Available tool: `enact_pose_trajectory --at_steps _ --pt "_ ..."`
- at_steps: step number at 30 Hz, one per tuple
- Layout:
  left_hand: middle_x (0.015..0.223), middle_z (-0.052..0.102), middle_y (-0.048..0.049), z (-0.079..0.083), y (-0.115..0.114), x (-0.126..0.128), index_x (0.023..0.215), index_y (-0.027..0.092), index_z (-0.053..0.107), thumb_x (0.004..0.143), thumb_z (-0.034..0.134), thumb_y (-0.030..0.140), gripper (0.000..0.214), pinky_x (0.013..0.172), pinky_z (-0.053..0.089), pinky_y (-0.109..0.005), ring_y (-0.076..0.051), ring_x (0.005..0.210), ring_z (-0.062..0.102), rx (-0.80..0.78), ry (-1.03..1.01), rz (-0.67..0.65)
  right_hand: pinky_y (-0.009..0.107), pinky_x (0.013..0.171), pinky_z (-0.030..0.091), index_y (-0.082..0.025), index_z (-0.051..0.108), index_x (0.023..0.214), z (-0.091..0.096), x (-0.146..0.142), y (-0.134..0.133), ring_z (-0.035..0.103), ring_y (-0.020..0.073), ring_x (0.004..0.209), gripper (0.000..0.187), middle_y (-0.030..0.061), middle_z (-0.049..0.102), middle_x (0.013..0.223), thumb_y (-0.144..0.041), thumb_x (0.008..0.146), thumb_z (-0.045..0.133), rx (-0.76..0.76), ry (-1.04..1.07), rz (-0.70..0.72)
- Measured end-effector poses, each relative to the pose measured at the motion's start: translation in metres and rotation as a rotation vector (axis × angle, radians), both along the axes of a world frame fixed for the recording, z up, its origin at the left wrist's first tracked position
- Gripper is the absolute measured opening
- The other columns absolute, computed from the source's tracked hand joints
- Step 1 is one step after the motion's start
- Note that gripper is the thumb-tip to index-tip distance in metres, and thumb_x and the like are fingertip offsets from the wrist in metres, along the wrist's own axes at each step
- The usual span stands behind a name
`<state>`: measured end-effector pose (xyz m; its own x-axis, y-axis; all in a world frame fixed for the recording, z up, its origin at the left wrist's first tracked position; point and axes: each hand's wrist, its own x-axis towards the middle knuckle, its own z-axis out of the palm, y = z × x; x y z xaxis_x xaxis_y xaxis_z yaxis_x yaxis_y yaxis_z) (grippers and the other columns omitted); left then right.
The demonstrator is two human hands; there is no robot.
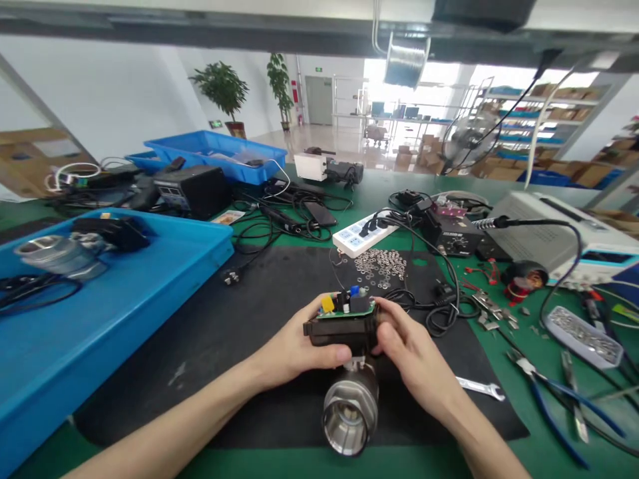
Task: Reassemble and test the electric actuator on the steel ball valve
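Between my hands is a motorized ball valve: a black actuator housing (339, 331) on top of a steel valve body (350, 416), whose round threaded opening faces me. A green circuit board (348, 307) with yellow, blue and black parts sits on the open top of the housing. My left hand (294, 342) grips the housing's left side, its thumb along the front face. Around the right end, my right hand (407, 342) is closed, with the thumb near the front corner; some of its fingers are hidden behind the housing. Both hands are just above a black mat (239, 372).
Left stands a blue tray (150, 286) holding another valve (60, 256). Many loose washers (382, 266) lie beyond my hands by a white power strip (364, 234). To the right are a wrench (482, 388), blue-handled pliers (544, 399), a screw box (584, 336) and cables.
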<state>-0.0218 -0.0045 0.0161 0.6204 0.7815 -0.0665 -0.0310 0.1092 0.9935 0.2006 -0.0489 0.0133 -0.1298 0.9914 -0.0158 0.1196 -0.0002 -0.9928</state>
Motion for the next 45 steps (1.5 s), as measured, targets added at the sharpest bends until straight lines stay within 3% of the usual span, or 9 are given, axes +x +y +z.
enact_pose_trajectory --at_steps 2,5,8,23,30,32,35,40,45 --pt "0.127 0.066 -0.0084 -0.003 0.002 -0.003 0.141 0.022 0.046 0.076 0.085 0.038 0.077 0.096 0.05 -0.035 -0.029 0.118 0.061 -0.01 -0.021 0.002 0.038 0.078 0.053 -0.026 0.063 0.123 0.003 0.026 0.007 0.071 0.0235 0.089 0.055 0.006 0.076 0.104 -0.069 0.094 0.046 0.055 -0.232 -0.117" --pt "0.127 0.065 -0.0074 -0.009 0.004 -0.008 0.142 0.024 0.041 0.075 0.085 0.04 0.082 0.094 0.049 -0.035 -0.027 0.113 0.063 -0.03 -0.054 -0.005 0.042 0.076 0.048 -0.029 0.066 0.096 0.003 0.068 0.022 0.07 0.03 0.085 0.056 0.0043 0.075 0.085 -0.079 0.088 0.043 0.0 -0.886 -0.557" --pt "0.124 0.065 -0.0071 -0.013 0.005 -0.012 0.145 0.025 0.034 0.073 0.086 0.04 0.09 0.096 0.048 -0.038 -0.028 0.109 0.064 -0.037 -0.067 -0.002 0.046 0.069 0.044 -0.028 0.065 0.082 -0.003 0.096 0.037 0.069 0.0388 0.079 0.063 0.0094 0.072 0.074 -0.085 0.085 0.036 -0.234 -1.322 -0.555" --pt "0.133 0.062 -0.0114 -0.028 0.007 -0.026 0.14 0.023 0.037 0.065 0.092 0.036 0.094 0.107 0.045 -0.042 -0.032 0.123 0.06 -0.101 -0.212 0.243 0.042 0.072 0.047 -0.03 0.064 0.079 -0.014 0.092 0.06 0.071 0.0371 0.087 0.047 0.0061 0.075 0.077 -0.075 0.081 0.049 -0.366 -1.313 -0.642" --pt "0.133 0.063 -0.0136 -0.029 0.012 -0.024 0.137 0.021 0.041 0.063 0.093 0.038 0.092 0.109 0.044 -0.048 -0.035 0.124 0.06 -0.142 -0.209 0.254 0.047 0.076 0.05 -0.027 0.059 0.102 0.017 0.06 0.07 0.074 0.04 0.086 0.04 0.0085 0.077 0.086 -0.061 0.08 0.063 0.126 -1.302 -0.912" --pt "0.132 0.064 -0.0142 -0.029 0.013 -0.024 0.137 0.02 0.04 0.063 0.093 0.039 0.093 0.11 0.043 -0.049 -0.035 0.124 0.06 -0.153 -0.185 0.273 0.042 0.078 0.053 -0.026 0.055 0.117 0.026 0.05 0.089 0.075 0.0314 0.085 0.048 0.006 0.078 0.089 -0.054 0.08 0.069 0.29 -1.002 -0.849" --pt "0.134 0.063 -0.0147 -0.027 0.013 -0.025 0.139 0.019 0.039 0.065 0.093 0.041 0.094 0.111 0.042 -0.049 -0.034 0.124 0.06 -0.163 -0.139 0.289 0.034 0.071 0.056 -0.018 0.046 0.136 0.035 0.032 0.133 0.075 0.0232 0.082 0.059 0.0118 0.077 0.105 -0.057 0.093 0.054 0.313 -0.69 -0.483" --pt "0.135 0.062 -0.0142 -0.027 0.014 -0.027 0.143 0.02 0.033 0.066 0.092 0.04 0.098 0.111 0.043 -0.048 -0.032 0.125 0.06 -0.185 -0.135 0.281 0.033 0.069 0.053 -0.017 0.071 0.11 0.035 -0.003 0.208 0.072 0.023 0.077 0.041 0.0104 0.078 0.092 -0.051 0.094 0.055 0.325 -0.917 -0.278" --pt "0.134 0.063 -0.014 -0.03 0.016 -0.027 0.143 0.021 0.034 0.064 0.094 0.04 0.1 0.111 0.043 -0.048 -0.033 0.125 0.061 -0.186 -0.171 0.287 0.041 0.089 0.049 -0.017 0.072 0.11 0.019 -0.023 0.233 0.071 0.0317 0.102 0.036 0.0165 0.077 0.109 -0.044 0.095 0.055 0.346 -1.209 -0.186"
